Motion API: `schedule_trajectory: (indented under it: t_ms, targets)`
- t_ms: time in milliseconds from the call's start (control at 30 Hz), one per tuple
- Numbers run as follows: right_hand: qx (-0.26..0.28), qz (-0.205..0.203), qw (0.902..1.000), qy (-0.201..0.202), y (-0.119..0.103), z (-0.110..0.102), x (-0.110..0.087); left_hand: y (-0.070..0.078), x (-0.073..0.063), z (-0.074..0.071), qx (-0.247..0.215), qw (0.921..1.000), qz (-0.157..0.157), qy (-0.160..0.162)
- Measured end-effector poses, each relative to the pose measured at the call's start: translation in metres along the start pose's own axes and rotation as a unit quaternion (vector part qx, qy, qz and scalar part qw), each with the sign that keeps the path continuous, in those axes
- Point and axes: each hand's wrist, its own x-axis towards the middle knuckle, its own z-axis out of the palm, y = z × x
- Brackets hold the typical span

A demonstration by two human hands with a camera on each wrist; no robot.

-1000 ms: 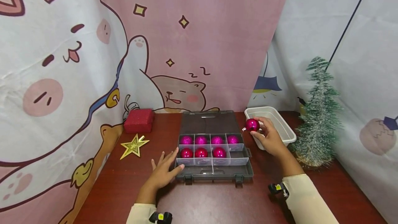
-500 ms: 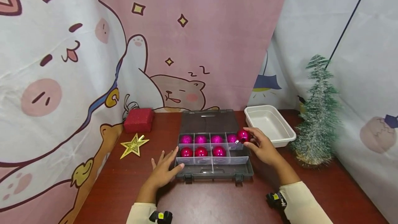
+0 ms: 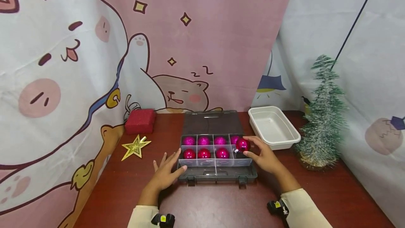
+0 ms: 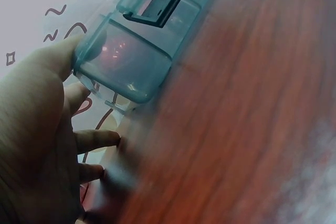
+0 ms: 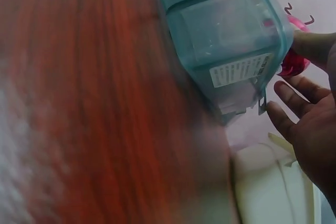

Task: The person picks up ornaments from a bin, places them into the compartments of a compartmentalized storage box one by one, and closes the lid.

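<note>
Between thumb and fingertips, my right hand [image 3: 264,156] pinches a shiny magenta Christmas ball [image 3: 242,145], its silver cap pointing down and left. The ball is over the right end of the middle row of a clear divided storage box [image 3: 218,177], partly covering a glittery ball [image 3: 234,139] behind it. Glittery purple balls fill the back row; shiny balls [image 3: 204,153] sit in three middle compartments. My left hand [image 3: 165,172] rests at the box's left side, fingers spread, the thumb and index finger touching it. In the right wrist view the ball [image 5: 295,64] is partly hidden behind the box wall.
A white plastic tub [image 3: 275,129] stands behind my right hand, with a small frosted Christmas tree [image 3: 322,122] to its right. Left of the box are a red glitter box [image 3: 140,121] and a gold star [image 3: 136,147]. The storage box's lid [image 3: 212,122] lies folded back.
My right hand has carried the shiny ball from above the white tub leftward and toward me, over the storage box. The left hand stays in place.
</note>
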Motion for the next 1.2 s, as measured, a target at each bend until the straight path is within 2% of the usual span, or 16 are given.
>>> schedule_trajectory:
  t_ms: [400,833,1067,1200]
  targets:
    - [0.043,-0.001,0.9991,0.008,0.012,0.006,-0.011,0.003,-0.001,-0.001,0.002,0.9999,-0.009,-0.009]
    - [0.034,0.025,0.9991,0.0,0.011,0.007,-0.014,0.003,0.0,-0.002,0.005,0.9999,-0.01,-0.009]
    - [0.04,0.006,0.9992,0.003,0.012,0.008,-0.014,0.003,0.0,-0.002,0.004,0.9999,-0.01,-0.011]
    - [0.049,0.008,0.9988,0.0,0.013,0.007,-0.013,0.003,0.0,-0.002,0.002,0.9999,-0.008,-0.009]
